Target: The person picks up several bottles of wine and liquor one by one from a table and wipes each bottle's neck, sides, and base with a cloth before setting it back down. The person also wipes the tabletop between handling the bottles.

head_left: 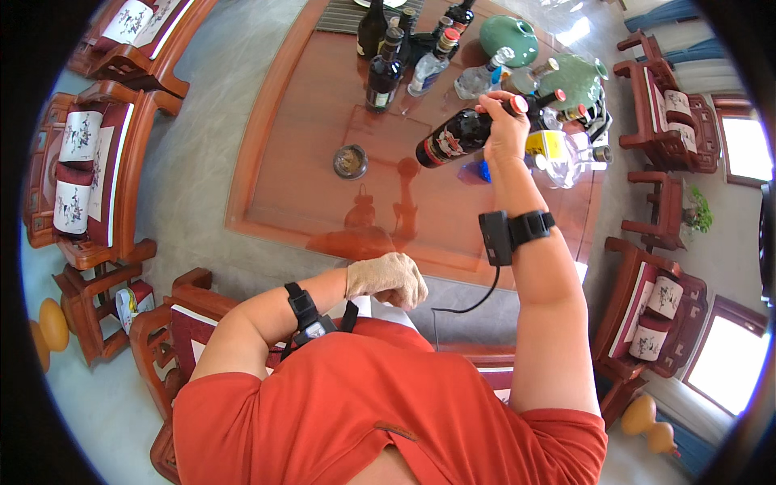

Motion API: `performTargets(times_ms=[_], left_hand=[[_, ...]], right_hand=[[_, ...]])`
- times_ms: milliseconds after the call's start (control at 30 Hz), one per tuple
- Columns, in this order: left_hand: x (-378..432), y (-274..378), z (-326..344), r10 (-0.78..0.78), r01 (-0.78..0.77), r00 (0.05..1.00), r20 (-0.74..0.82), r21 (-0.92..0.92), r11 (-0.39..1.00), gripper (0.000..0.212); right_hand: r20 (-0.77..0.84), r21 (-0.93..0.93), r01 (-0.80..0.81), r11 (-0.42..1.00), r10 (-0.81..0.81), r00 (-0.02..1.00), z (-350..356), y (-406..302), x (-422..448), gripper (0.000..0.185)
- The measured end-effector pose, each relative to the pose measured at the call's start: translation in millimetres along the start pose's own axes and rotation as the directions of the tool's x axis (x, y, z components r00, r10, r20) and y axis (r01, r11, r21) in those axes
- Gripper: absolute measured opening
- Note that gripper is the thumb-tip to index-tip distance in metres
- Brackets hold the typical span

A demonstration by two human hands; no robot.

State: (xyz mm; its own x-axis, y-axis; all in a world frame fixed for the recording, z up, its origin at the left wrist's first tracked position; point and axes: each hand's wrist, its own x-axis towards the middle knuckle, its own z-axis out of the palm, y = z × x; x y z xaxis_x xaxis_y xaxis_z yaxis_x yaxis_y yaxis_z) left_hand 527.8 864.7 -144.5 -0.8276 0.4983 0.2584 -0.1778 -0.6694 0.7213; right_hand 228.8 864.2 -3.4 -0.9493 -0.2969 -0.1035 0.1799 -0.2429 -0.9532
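Observation:
My right hand is closed around the neck and shoulder of a dark glass bottle with a red cap, tilted above the glossy wooden table. My left hand, in or under a beige cloth glove, is curled near my lap, short of the table's near edge; whether it holds anything is hidden. Close to my right wrist lies a clear glass bottle. Further off stand a dark bottle with a label, a clear bottle with a red cap and a clear glass decanter-like bottle.
A round glass ashtray sits mid-table. Two green ceramic jars and several more bottles crowd the far right. A dark slatted tray is at the far edge. Carved wooden chairs with cushions surround the table. A cable hangs from my right wrist device.

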Motion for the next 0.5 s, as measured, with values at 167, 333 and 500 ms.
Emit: performTargets(times_ms=[167, 333, 500], left_hand=[[-6.0, 5.4, -21.5, -0.26, 0.141, 0.933, -0.247, -0.412, 0.9, 0.014], [10.7, 89.6, -6.4, -0.528, 0.5, 0.79, -0.312, -0.172, 0.849, 0.011], [10.1, 99.6, -14.8, -0.614, 0.491, 0.691, -0.383, -0.374, 0.786, 0.012]], right_hand=[[0.034, -0.079, -0.003, 0.997, 0.005, 0.999, 25.4, 67.3, 52.8, 0.015], [0.056, -0.174, -0.027, 0.984, 0.037, 0.998, 60.1, 99.5, 71.0, 0.015], [0.097, -0.218, -0.01, 0.976, 0.032, 0.995, 73.8, 120.0, 81.7, 0.015]])
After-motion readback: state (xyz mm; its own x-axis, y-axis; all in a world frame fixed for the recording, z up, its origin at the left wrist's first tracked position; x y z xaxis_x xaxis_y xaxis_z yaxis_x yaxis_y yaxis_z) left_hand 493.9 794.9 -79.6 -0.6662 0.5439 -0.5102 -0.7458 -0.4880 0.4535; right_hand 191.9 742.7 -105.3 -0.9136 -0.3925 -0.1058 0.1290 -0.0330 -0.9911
